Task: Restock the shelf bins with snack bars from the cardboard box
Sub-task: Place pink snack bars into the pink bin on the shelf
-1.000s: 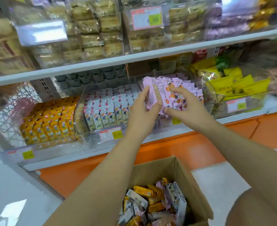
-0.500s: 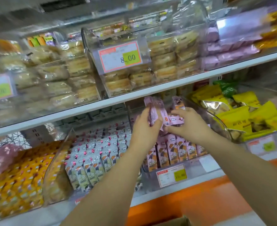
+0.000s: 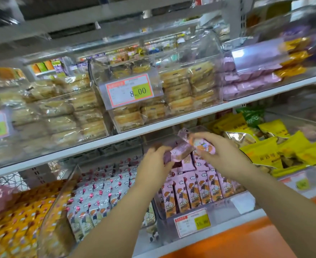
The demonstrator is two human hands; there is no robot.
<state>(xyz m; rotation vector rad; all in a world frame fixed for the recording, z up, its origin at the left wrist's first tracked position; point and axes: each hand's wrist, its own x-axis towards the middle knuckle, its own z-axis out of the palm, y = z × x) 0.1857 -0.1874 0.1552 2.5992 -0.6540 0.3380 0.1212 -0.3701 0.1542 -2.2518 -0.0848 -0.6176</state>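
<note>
Currently left hand [image 3: 153, 165] grip pinches a bunch of pink snack bars [image 3: 181, 151], right hand [image 3: 223, 155] grip curls round one more, both just above the clear bin [image 3: 226, 206], right of centre. Loose bunch may slip, toppling the standing rows [image 3: 196, 190] or falling into the neighbouring bin [image 3: 63, 194] on the left.

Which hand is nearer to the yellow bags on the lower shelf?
Right. The right hand is just left of the yellow bags, close beside them; the left hand is farther left, beyond the pink bars both hands hold.
</note>
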